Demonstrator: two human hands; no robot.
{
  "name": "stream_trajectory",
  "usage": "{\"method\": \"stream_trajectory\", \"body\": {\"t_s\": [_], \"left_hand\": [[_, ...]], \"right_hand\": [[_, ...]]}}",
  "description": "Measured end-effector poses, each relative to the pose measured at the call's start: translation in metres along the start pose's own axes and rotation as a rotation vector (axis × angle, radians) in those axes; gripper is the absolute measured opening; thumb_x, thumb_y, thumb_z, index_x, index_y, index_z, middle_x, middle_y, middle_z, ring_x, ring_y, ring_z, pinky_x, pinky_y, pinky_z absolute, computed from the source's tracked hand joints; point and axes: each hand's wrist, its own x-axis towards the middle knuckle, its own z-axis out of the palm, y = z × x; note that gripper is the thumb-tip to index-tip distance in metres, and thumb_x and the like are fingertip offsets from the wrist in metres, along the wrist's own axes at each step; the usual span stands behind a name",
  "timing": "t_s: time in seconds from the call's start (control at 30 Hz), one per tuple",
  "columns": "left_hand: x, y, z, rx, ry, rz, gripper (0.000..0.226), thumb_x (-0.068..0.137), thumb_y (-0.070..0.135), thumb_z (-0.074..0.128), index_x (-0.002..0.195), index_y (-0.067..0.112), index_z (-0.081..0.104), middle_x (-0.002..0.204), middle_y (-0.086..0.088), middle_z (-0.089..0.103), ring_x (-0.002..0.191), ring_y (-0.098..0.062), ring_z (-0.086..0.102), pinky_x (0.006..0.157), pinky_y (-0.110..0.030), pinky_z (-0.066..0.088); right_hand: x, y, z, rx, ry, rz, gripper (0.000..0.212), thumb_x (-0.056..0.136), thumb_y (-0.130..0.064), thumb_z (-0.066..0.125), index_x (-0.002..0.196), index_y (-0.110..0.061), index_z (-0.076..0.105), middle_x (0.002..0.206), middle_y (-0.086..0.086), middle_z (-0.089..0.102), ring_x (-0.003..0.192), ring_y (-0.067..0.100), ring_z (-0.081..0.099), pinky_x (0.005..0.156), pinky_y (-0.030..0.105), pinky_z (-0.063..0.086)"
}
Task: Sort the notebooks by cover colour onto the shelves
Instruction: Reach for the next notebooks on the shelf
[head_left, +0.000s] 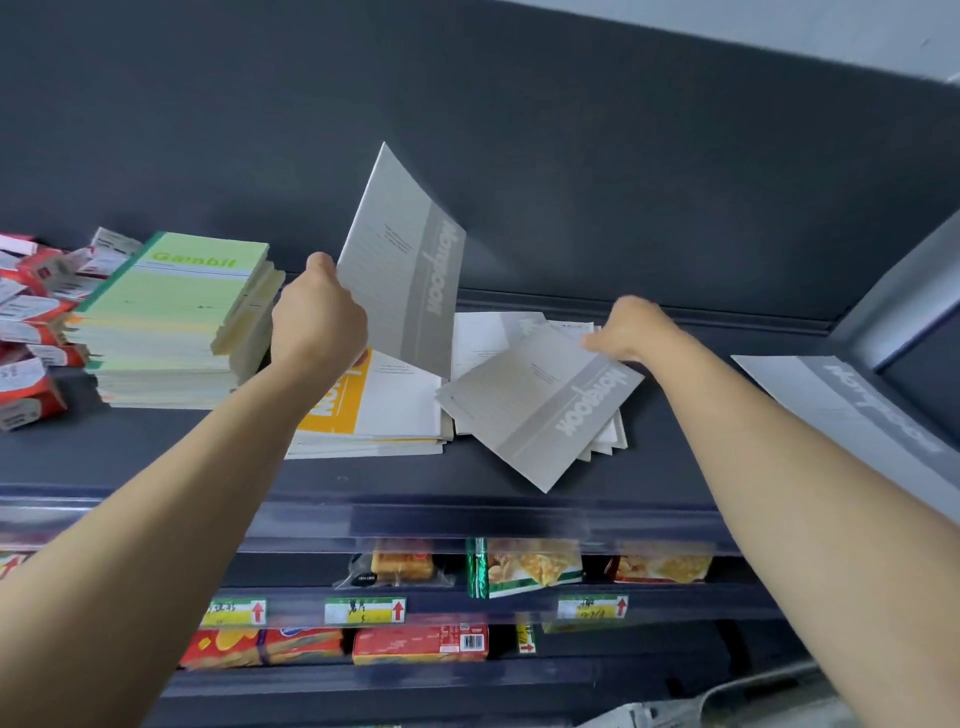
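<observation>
Above the shelf (156, 457) the left hand (317, 306) holds a grey notebook (405, 260) in its fingers, long axis near 12 o'clock, while the right hand (631, 327) touches a second grey notebook (535, 410) lying toward 2 o'clock, its grip hidden.

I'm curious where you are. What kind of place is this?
Probably a shop: price tags with red arrows line the shelf edges, packaged snacks sit below, and stacked notebooks lie above.

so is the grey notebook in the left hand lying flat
No, the left hand holds the grey notebook raised above the orange pile.
</observation>
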Motion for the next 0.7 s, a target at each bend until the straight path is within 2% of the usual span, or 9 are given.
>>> {"method": "stream_trajectory", "body": {"t_s": [0.13,0.2,0.27,0.33,0.4,0.47,0.53,0.6,0.7], "left_hand": [[-0.006,0.011,0.004,-0.010,-0.028,0.032,0.013,0.094,0.005,0.035,0.105,0.007,0.041,0.096,-0.017,0.056,0.073,-0.041,0.064,0.055,-0.041,0.053],[-0.009,0.016,0.007,-0.041,-0.052,0.029,0.011,0.094,0.005,0.034,0.103,0.007,0.041,0.097,-0.017,0.056,0.074,-0.041,0.064,0.054,-0.040,0.054],[-0.011,0.018,0.010,-0.085,-0.077,0.015,0.013,0.093,0.005,0.034,0.103,0.008,0.042,0.098,-0.019,0.057,0.073,-0.041,0.065,0.061,-0.046,0.057],[-0.014,0.021,0.010,-0.120,-0.094,-0.001,0.014,0.093,0.004,0.034,0.104,0.009,0.042,0.097,-0.019,0.058,0.073,-0.041,0.066,0.067,-0.051,0.057],[-0.016,0.023,0.009,-0.131,-0.089,0.003,0.014,0.093,0.005,0.034,0.104,0.010,0.042,0.095,-0.019,0.058,0.074,-0.040,0.066,0.067,-0.049,0.057],[-0.019,0.026,0.009,-0.143,-0.087,0.009,0.014,0.093,0.004,0.034,0.103,0.011,0.041,0.095,-0.017,0.058,0.072,-0.037,0.066,0.056,-0.040,0.055],[-0.022,0.031,0.011,-0.201,-0.099,0.004,0.011,0.096,0.007,0.032,0.101,0.012,0.039,0.097,-0.013,0.056,0.063,-0.031,0.064,0.045,-0.030,0.045],[-0.027,0.037,0.015,-0.303,-0.112,0.012,0.011,0.097,0.008,0.030,0.099,0.011,0.040,0.100,-0.014,0.056,0.056,-0.028,0.061,0.046,-0.031,0.046],[-0.031,0.048,0.020,-0.396,-0.104,0.031,0.013,0.098,0.009,0.028,0.099,0.010,0.041,0.103,-0.018,0.057,0.057,-0.028,0.060,0.047,-0.029,0.048]], "right_hand": [[-0.005,0.019,0.014,0.153,-0.329,0.288,0.057,0.080,-0.050,0.070,0.112,-0.008,0.048,0.108,0.014,0.058,0.092,0.028,0.066,0.087,0.038,0.054],[-0.002,0.025,0.022,0.405,-0.324,0.393,0.054,0.076,-0.038,0.078,0.112,-0.008,0.051,0.106,0.012,0.060,0.090,0.023,0.065,0.084,0.038,0.055],[0.003,0.028,0.028,0.671,-0.310,0.473,0.027,0.080,-0.016,0.077,0.096,-0.008,0.057,0.099,0.006,0.061,0.077,0.016,0.059,0.067,0.027,0.052],[0.002,0.029,0.032,0.794,-0.226,0.493,0.021,0.080,-0.002,0.074,0.079,-0.008,0.054,0.096,0.007,0.062,0.074,0.016,0.057,0.058,0.025,0.047],[0.005,0.034,0.031,0.814,-0.048,0.444,0.024,0.077,0.003,0.074,0.076,-0.006,0.052,0.098,0.012,0.062,0.082,0.023,0.060,0.070,0.033,0.054],[0.005,0.036,0.026,0.878,0.094,0.391,0.022,0.079,0.005,0.069,0.079,-0.005,0.049,0.092,0.012,0.057,0.084,0.025,0.057,0.081,0.040,0.055],[0.003,0.040,0.018,0.982,0.178,0.331,0.020,0.081,0.006,0.060,0.085,-0.009,0.047,0.085,0.009,0.050,0.078,0.024,0.053,0.067,0.038,0.055],[0.000,0.041,0.008,1.018,0.278,0.236,0.017,0.080,0.004,0.052,0.081,-0.012,0.047,0.082,0.005,0.050,0.069,0.020,0.047,0.050,0.026,0.041],[-0.010,0.044,-0.011,1.052,0.463,0.152,0.008,0.082,0.002,0.051,0.081,-0.005,0.054,0.076,0.004,0.053,0.065,0.016,0.045,0.049,0.022,0.034]]}}
